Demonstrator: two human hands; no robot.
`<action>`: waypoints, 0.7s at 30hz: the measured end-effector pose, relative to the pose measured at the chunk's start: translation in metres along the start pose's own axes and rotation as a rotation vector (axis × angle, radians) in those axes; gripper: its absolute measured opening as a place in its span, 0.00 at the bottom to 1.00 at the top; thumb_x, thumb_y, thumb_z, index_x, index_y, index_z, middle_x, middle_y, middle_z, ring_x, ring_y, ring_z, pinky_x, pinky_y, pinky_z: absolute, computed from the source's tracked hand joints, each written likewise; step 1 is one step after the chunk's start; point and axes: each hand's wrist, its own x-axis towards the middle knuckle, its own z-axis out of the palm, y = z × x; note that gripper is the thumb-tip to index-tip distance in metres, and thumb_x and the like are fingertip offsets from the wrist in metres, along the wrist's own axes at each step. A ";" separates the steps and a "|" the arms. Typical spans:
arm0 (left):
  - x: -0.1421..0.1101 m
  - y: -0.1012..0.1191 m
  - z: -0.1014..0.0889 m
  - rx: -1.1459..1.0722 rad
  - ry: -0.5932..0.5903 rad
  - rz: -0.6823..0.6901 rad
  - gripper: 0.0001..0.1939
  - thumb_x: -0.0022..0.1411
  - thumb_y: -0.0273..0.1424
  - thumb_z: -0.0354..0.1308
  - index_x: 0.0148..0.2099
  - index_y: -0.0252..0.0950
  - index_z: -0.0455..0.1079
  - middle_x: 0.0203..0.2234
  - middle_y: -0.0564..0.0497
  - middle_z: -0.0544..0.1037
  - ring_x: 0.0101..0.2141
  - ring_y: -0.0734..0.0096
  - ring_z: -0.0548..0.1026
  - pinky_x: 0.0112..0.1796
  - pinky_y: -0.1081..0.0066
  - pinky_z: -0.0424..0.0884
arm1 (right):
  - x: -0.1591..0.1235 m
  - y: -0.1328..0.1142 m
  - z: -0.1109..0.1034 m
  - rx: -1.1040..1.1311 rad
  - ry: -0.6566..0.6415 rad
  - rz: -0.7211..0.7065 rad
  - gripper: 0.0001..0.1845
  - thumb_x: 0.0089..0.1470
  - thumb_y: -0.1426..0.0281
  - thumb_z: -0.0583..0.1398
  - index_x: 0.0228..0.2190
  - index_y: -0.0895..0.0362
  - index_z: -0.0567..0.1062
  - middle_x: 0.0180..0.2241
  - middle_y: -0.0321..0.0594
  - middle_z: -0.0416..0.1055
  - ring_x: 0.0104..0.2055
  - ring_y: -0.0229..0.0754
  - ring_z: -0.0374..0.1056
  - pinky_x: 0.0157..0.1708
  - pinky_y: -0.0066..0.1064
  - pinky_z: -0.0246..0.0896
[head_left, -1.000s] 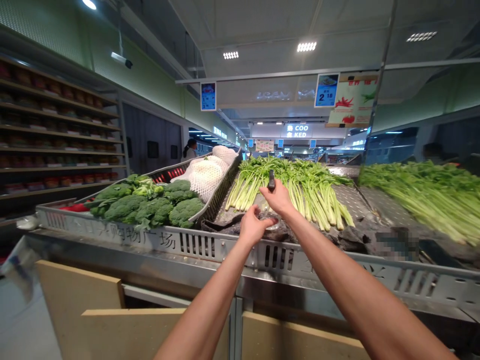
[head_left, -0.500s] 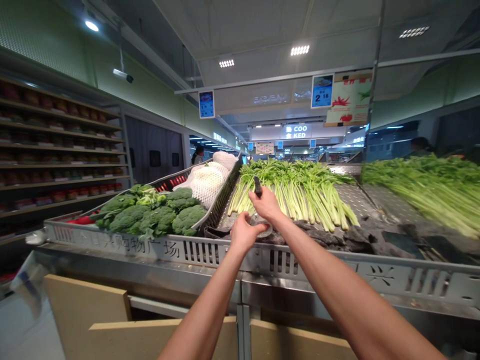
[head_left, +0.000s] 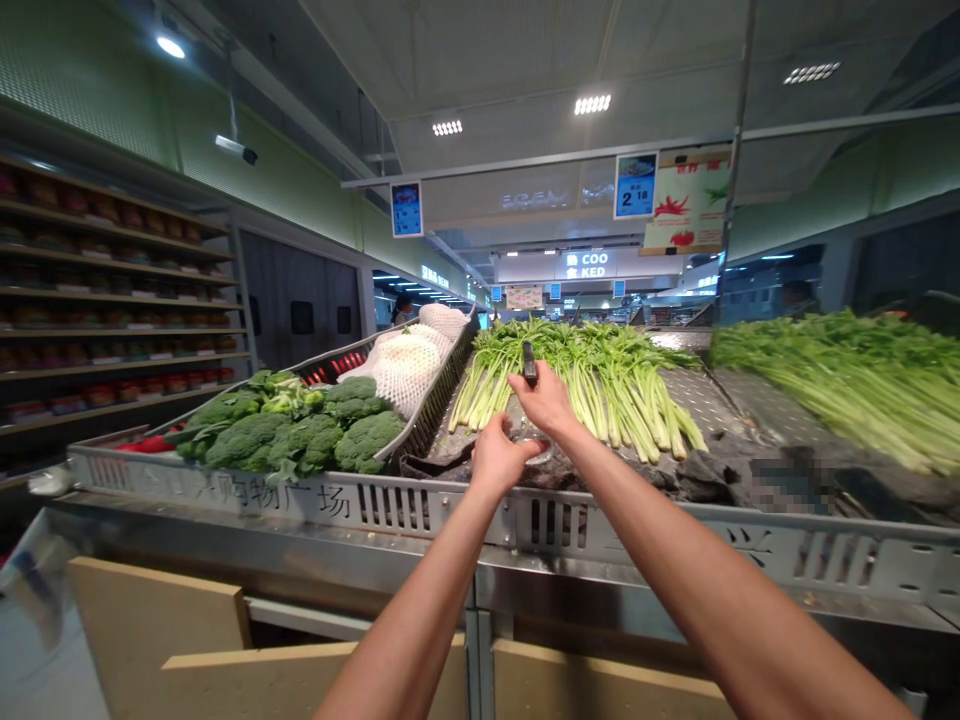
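Observation:
My right hand [head_left: 547,398] is closed around a small black tool [head_left: 529,362], whose dark end sticks up above the fingers; its exact kind does not show. Just below and to the left, my left hand [head_left: 499,456] curls its thumb and fingers about a clear, round thing [head_left: 535,450] that resembles a roll of tape, partly hidden. Both hands are over the near edge of the display, in front of a row of celery [head_left: 592,385] with leaves pointing away from me. A dark crumpled cloth [head_left: 645,475] lies beneath and right of the hands.
A grey slotted rail [head_left: 480,515] runs along the display's front. To the left lie broccoli [head_left: 247,440] and pale produce in white foam nets [head_left: 409,365], set off by a black divider [head_left: 442,385]. A mirror [head_left: 825,385] stands at right. Jar shelves [head_left: 112,300] line the left.
The view has shifted slightly to the right. My hands have moved a little rightward in the picture, and the black tool's end now stands more upright and higher.

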 end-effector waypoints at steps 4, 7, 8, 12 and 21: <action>0.003 0.015 0.000 -0.018 -0.010 0.039 0.25 0.33 0.41 0.61 0.35 0.36 0.63 0.30 0.51 0.68 0.33 0.66 0.66 0.29 0.73 0.57 | 0.005 -0.002 -0.012 -0.008 0.060 -0.065 0.20 0.44 0.56 0.50 0.36 0.57 0.63 0.29 0.38 0.67 0.29 0.38 0.61 0.26 0.27 0.52; 0.005 0.020 0.004 -0.031 -0.028 0.043 0.25 0.32 0.41 0.62 0.34 0.36 0.63 0.29 0.52 0.68 0.32 0.67 0.66 0.29 0.74 0.57 | 0.009 0.001 -0.018 -0.071 0.063 -0.027 0.20 0.45 0.57 0.49 0.35 0.57 0.64 0.29 0.40 0.68 0.28 0.38 0.62 0.25 0.27 0.52; 0.005 0.020 0.006 -0.028 -0.037 0.039 0.25 0.31 0.41 0.62 0.34 0.36 0.62 0.28 0.52 0.68 0.32 0.68 0.66 0.29 0.74 0.57 | 0.009 0.003 -0.019 -0.095 0.055 -0.006 0.19 0.45 0.57 0.49 0.35 0.58 0.65 0.28 0.40 0.68 0.27 0.38 0.62 0.25 0.27 0.52; 0.003 0.016 0.017 -0.015 -0.087 0.012 0.24 0.32 0.42 0.62 0.32 0.35 0.62 0.27 0.52 0.67 0.30 0.69 0.66 0.28 0.74 0.58 | 0.009 0.014 -0.020 -0.151 0.012 0.076 0.18 0.45 0.59 0.49 0.34 0.57 0.66 0.28 0.40 0.68 0.27 0.39 0.62 0.24 0.27 0.51; 0.006 0.020 0.037 -0.047 -0.149 0.043 0.24 0.31 0.41 0.62 0.32 0.35 0.62 0.27 0.52 0.67 0.28 0.71 0.65 0.26 0.75 0.57 | 0.007 0.029 -0.034 -0.165 0.048 0.107 0.20 0.44 0.56 0.50 0.35 0.57 0.65 0.28 0.39 0.69 0.27 0.38 0.62 0.23 0.26 0.49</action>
